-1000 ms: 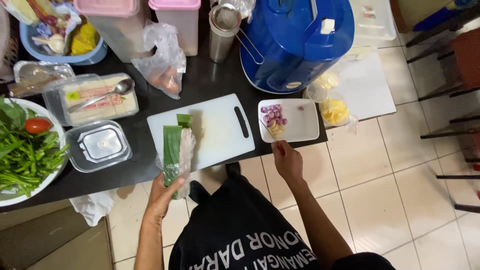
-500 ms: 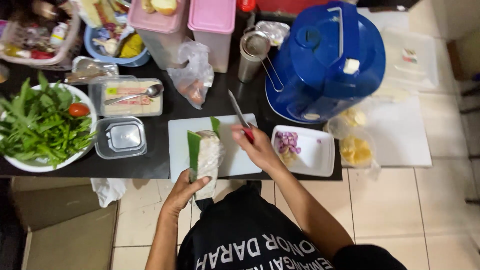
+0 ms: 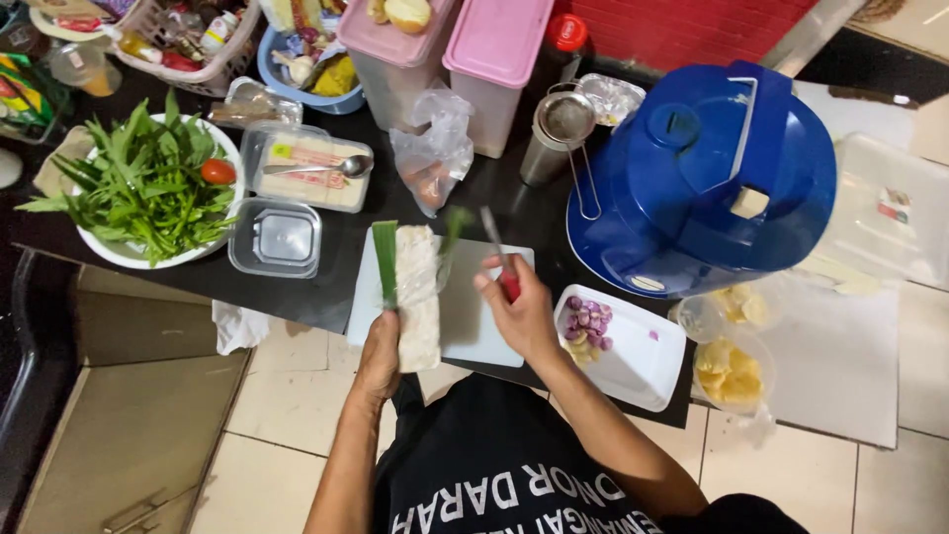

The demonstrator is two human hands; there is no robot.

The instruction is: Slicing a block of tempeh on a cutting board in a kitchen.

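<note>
Two hands at work over the white cutting board: left hand wrapped around a pale block in plastic and green leaf, held lengthwise above the board; right hand closed on a red-handled knife, blade pointing away. Risk of a slip on the slick wrap, toward the left fingers. Versus half a second earlier: block more upright, knife drawn nearer to it.

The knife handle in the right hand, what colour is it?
Red: the knife handle peeks from the right hand, clearest in the head view.
</note>
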